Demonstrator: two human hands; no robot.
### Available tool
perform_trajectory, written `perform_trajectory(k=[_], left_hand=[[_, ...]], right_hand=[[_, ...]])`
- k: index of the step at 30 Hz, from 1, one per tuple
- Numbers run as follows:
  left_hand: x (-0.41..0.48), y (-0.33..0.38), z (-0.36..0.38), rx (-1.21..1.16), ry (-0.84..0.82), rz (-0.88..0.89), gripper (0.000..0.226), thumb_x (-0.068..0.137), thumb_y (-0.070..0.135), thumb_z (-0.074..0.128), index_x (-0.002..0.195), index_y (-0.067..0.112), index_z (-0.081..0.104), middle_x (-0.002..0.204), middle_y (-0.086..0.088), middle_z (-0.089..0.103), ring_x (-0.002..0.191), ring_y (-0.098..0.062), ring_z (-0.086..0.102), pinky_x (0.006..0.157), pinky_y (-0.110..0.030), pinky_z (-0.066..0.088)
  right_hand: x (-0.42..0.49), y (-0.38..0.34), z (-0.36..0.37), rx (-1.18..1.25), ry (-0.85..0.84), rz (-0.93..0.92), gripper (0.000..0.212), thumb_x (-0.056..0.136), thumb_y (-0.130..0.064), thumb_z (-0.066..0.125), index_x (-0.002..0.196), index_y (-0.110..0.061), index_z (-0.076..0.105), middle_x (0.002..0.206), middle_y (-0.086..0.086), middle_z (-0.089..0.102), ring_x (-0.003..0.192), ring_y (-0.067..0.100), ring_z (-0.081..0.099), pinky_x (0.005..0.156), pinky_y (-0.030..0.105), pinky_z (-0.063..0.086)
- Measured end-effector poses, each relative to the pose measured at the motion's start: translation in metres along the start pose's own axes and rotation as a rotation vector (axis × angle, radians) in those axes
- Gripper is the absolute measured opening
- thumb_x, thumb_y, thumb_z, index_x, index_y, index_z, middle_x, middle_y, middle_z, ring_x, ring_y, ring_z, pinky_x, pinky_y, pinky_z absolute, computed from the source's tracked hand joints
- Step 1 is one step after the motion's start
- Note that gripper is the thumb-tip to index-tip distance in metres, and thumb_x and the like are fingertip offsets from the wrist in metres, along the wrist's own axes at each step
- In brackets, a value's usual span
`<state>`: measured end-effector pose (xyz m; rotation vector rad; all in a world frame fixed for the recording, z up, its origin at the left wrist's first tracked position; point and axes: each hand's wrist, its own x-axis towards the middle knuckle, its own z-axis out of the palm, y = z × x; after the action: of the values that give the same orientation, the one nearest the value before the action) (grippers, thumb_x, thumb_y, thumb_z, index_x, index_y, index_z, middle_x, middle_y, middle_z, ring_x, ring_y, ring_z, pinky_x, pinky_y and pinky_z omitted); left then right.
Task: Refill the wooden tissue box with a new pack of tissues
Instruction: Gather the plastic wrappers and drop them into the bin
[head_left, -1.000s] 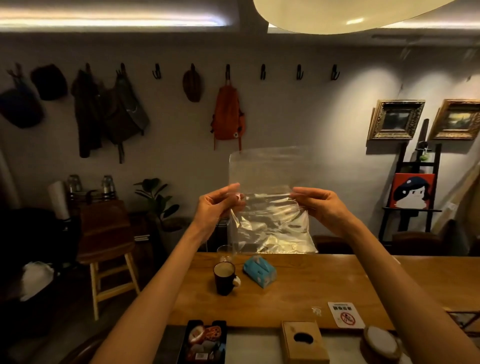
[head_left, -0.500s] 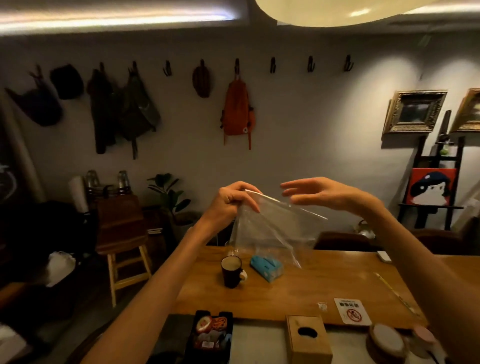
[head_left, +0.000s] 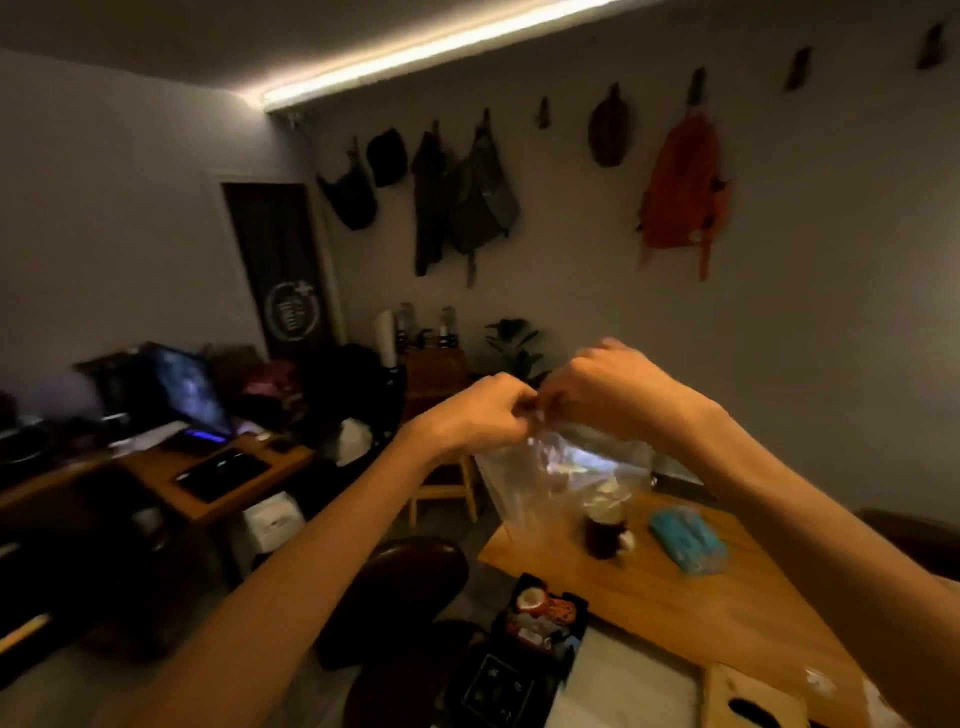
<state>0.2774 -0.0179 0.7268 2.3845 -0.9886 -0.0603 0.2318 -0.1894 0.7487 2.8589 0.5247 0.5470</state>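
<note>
I hold a clear plastic bag in front of me, above the wooden table. My left hand and my right hand meet knuckle to knuckle and both pinch the bag's top edge. The bag hangs crumpled below them. A blue pack of tissues lies on the table, beyond the bag to the right. The wooden tissue box, with an oval slot in its top, sits at the bottom right, partly behind my right forearm.
A dark mug stands on the table behind the bag. A black tray of small items sits at the table's near edge. A dark stool is below my left arm, a desk with a monitor at the left.
My view has swung to the left. The right hand, open half a second ago, has closed on the bag's top next to the left hand, and the bag has bunched up.
</note>
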Motion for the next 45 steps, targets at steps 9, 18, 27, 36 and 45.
perform_trajectory(k=[9, 18, 27, 36, 45], left_hand=[[-0.117, -0.110, -0.005, -0.859, 0.506, -0.385, 0.018, 0.091, 0.007, 0.063, 0.109, 0.006, 0.067, 0.100, -0.012, 0.071, 0.091, -0.024, 0.069, 0.073, -0.033, 0.057], [-0.206, -0.203, -0.025, -1.036, 0.449, -0.479, 0.030, 0.093, 0.011, 0.061, 0.122, 0.009, 0.062, 0.118, -0.020, 0.068, 0.103, -0.031, 0.067, 0.083, -0.042, 0.059], [-0.295, -0.352, -0.009, -1.193, 0.536, -0.502, 0.025, 0.091, -0.005, 0.055, 0.096, 0.010, 0.074, 0.090, -0.006, 0.077, 0.080, -0.013, 0.073, 0.069, -0.023, 0.059], [-0.383, -0.491, 0.088, -1.247, 0.194, -0.714, 0.034, 0.085, -0.017, 0.047, 0.089, 0.002, 0.076, 0.127, -0.012, 0.065, 0.113, -0.022, 0.064, 0.078, -0.031, 0.058], [-0.447, -0.629, 0.328, -1.250, -0.105, -0.878, 0.035, 0.086, -0.014, 0.049, 0.113, -0.001, 0.067, 0.131, -0.013, 0.062, 0.116, -0.026, 0.060, 0.088, -0.028, 0.050]], right_hand=[[0.024, -0.090, 0.101, 1.871, -0.171, 0.468, 0.102, 0.073, -0.048, 0.076, 0.154, -0.028, 0.018, 0.117, 0.004, 0.070, 0.097, 0.023, 0.069, 0.080, 0.039, 0.056], [0.092, -0.191, 0.153, 1.940, -0.326, 0.327, 0.032, 0.079, -0.023, 0.077, 0.110, -0.015, 0.072, 0.101, 0.006, 0.072, 0.085, 0.015, 0.065, 0.070, 0.026, 0.050], [0.135, -0.327, 0.215, 2.015, -0.415, 0.414, 0.024, 0.087, 0.003, 0.060, 0.103, -0.007, 0.074, 0.087, 0.007, 0.075, 0.072, 0.013, 0.071, 0.061, 0.021, 0.057], [0.116, -0.433, 0.356, 1.988, -1.004, 0.737, 0.044, 0.079, -0.044, 0.068, 0.101, -0.006, 0.075, 0.095, 0.019, 0.060, 0.080, 0.028, 0.056, 0.070, 0.036, 0.043], [0.040, -0.544, 0.604, 1.081, -1.603, 0.228, 0.028, 0.075, -0.033, 0.075, 0.102, -0.026, 0.074, 0.106, 0.006, 0.074, 0.100, 0.024, 0.070, 0.096, 0.044, 0.054]])
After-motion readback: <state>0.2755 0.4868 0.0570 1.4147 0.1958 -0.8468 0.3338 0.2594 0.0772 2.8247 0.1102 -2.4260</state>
